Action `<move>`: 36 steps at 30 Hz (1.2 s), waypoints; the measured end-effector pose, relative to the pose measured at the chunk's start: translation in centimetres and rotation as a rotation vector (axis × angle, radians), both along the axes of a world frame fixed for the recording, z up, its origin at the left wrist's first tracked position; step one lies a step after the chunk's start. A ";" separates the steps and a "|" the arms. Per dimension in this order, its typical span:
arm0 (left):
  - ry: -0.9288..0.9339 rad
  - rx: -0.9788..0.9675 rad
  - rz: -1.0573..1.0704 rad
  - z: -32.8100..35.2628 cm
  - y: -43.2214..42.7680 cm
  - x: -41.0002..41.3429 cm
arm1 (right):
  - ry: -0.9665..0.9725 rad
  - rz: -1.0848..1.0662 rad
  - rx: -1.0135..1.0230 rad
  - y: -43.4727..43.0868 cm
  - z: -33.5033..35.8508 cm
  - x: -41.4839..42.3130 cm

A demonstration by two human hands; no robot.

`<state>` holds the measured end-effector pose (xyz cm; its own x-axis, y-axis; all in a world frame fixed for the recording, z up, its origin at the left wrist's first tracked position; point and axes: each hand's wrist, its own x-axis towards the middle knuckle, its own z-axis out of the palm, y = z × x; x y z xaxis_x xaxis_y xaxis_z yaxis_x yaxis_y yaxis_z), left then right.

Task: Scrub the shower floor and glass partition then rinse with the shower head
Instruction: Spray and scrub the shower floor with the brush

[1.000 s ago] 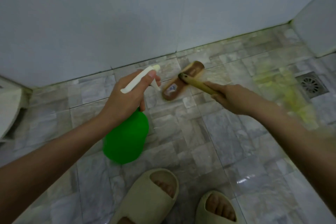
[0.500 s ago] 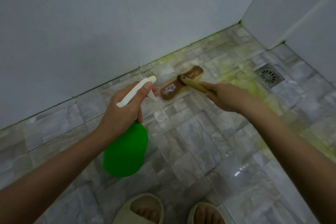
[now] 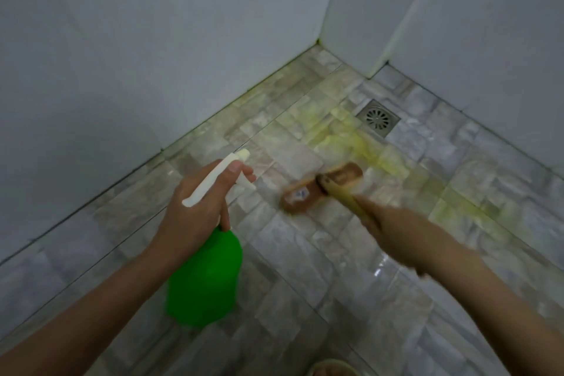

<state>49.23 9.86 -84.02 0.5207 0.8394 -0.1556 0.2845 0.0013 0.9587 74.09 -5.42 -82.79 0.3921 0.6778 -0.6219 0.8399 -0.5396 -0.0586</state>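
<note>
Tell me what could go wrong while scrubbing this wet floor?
The tiled floor looks wet and yellow-green cleaner is spread near the drain, so a foot could slip. The left hand grips the spray bottle with a finger by the trigger, so it might squirt by accident. The brush in the right hand could flick cleaner upward.

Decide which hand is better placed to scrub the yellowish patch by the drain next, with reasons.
Right. The right hand grips the brush, whose head sits on the floor beside the patch; the left hand holds the spray bottle, farther away.
</note>
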 end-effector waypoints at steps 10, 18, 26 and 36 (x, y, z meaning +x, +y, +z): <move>-0.014 0.032 -0.101 -0.8 0.2 2.9 | -0.022 -0.146 0.064 -1.5 -2.3 1.0; -0.059 0.021 -0.121 -0.3 0.0 5.9 | -0.060 -0.228 0.214 1.8 -3.2 4.4; -0.096 0.008 -0.219 -0.7 0.0 8.4 | 0.029 -0.376 0.084 -4.9 -0.2 2.4; -0.081 0.024 -0.236 -1.3 -0.7 10.4 | 0.031 -0.436 0.126 -2.0 -0.4 7.6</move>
